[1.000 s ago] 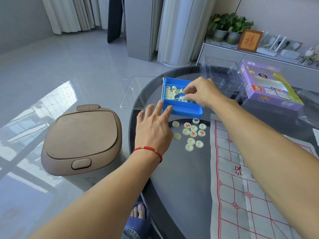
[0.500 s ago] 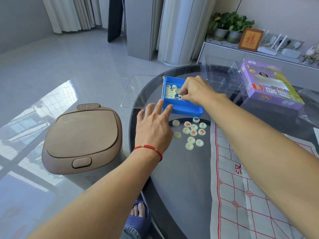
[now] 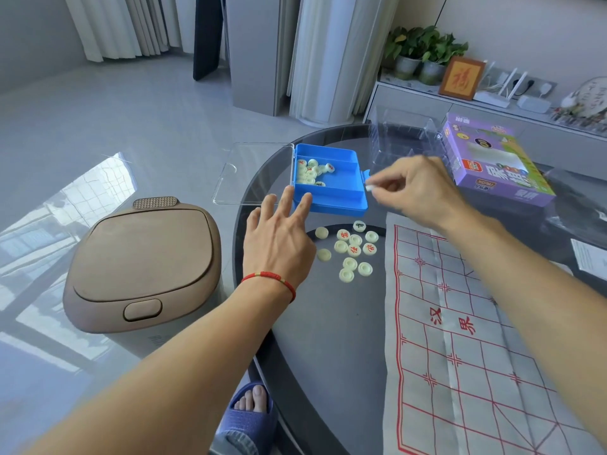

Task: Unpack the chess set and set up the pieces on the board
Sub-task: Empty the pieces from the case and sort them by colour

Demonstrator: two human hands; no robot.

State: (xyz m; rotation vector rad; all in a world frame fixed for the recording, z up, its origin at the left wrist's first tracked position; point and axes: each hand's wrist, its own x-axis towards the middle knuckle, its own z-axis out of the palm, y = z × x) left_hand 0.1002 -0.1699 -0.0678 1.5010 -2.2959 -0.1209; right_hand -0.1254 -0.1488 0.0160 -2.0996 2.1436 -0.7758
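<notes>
Your right hand (image 3: 417, 188) fingers pinch one light, slick disc piece (image 3: 370, 188) by its rim, at 3 o'clock of the blue case (image 3: 331, 200); left hand (image 3: 279, 238) fingers spread, steadying it

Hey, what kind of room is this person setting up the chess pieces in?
Probably a home living room: a round glass table, a low cabinet with potted plants and a framed picture, and long curtains.

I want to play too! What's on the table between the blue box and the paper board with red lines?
In the head view, a cluster of pale round chess pieces lies on the dark table, between the blue box and the board's near-left edge.
</notes>
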